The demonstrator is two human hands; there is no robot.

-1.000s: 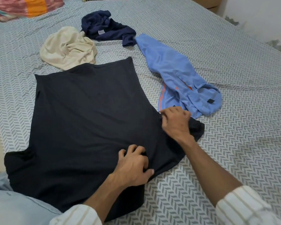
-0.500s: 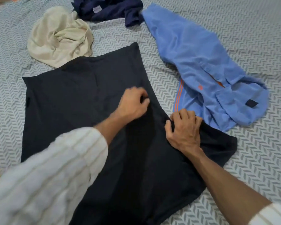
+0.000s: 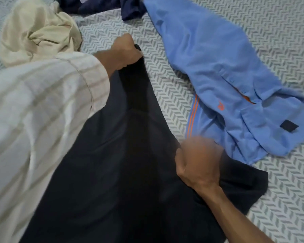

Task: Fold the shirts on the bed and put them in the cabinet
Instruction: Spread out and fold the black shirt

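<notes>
- While my left hand grips the far corner of the black shirt, its sleeve hides that shirt's left side.
- My right hand, blurred, pinches the black shirt's edge by its short sleeve.
- Just beside lies a blue shirt.
- Farther off sit a cream shirt and a navy shirt on the bed.

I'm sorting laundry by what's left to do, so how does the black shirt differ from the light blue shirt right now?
The black shirt lies spread out, while the light blue shirt lies crumpled in loose folds. The black shirt is gripped by the left hand at its far corner and by the right hand near its sleeve; nothing holds the light blue shirt. The black shirt is plain; the light blue shirt has orange stripes. Both lie on the bed.
</notes>
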